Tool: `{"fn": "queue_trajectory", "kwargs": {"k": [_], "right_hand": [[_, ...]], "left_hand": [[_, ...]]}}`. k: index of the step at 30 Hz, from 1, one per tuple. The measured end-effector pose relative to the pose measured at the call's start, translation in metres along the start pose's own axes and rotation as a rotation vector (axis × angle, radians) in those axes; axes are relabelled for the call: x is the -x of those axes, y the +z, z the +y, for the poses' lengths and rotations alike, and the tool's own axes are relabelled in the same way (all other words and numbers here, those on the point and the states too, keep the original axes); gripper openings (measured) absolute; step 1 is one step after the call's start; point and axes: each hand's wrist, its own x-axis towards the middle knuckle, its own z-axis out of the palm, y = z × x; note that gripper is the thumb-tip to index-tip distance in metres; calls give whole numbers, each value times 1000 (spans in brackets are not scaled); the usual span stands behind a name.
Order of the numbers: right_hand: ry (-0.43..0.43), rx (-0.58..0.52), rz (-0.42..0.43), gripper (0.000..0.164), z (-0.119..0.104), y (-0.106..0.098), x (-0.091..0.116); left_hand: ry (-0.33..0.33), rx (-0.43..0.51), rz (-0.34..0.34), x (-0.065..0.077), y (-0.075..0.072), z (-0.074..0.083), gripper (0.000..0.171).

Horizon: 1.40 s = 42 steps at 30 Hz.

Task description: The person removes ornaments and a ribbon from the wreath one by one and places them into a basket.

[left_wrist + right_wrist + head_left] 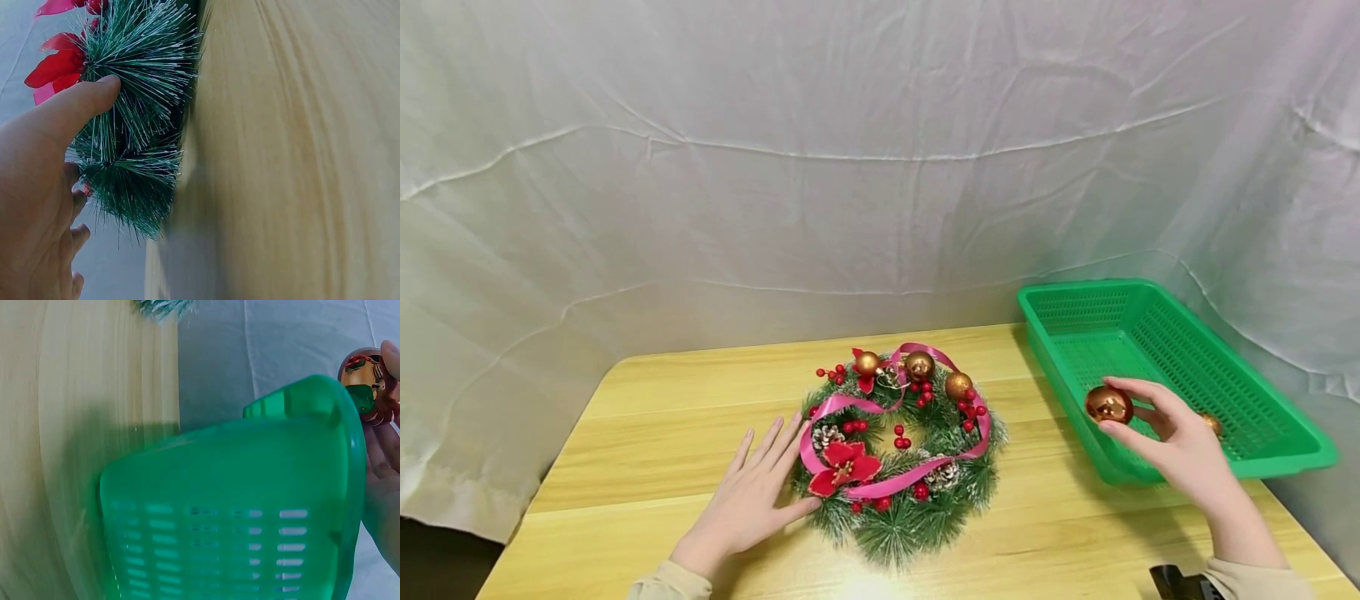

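- Our right hand [1180,450] pinched the copper ball [1108,406] between the thumb and the fingers; they were apart only by the width of the ball, and the palm did not wrap it.
- The ball was held at the left rim of the green basket [1090,346], just above it in the right wrist view; whether the two touched, we could not tell.
- We judged that a light but steady pressure was proper, because such a smooth, shiny surface could slip.
- It was better, in our opinion, to keep the ball and the knuckles clear of this rim.
- Our left hand [756,496] rested beside the wreath [891,533] with straight, spread fingers and gripped nothing; its thumb touched the needles at the edge.
- We found this useful for steadying, provided that it did not push.
- The wreath lay on the table [685,417], with the pink ribbon [910,478] looped over it; we considered it wise not to catch the ribbon.
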Motion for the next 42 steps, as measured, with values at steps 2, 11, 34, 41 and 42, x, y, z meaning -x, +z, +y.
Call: {"fn": "queue_trajectory", "kwargs": {"k": [2, 11, 34, 41, 42], "right_hand": [[9, 16, 15, 60, 2, -2, 1], [79, 68, 42, 59, 10, -11, 4], [171, 139, 9, 58, 26, -26, 12], [154, 129, 3, 58, 28, -27, 14], [152, 128, 2, 59, 28, -28, 14]], "left_hand": [[0, 0, -1, 0, 0, 0, 97], [3, -5, -6, 0, 0, 0, 97], [-4, 23, 26, 1, 4, 0, 96], [-5, 14, 8, 1, 3, 1, 97], [-5, 12, 8, 1, 3, 1, 97]]}}
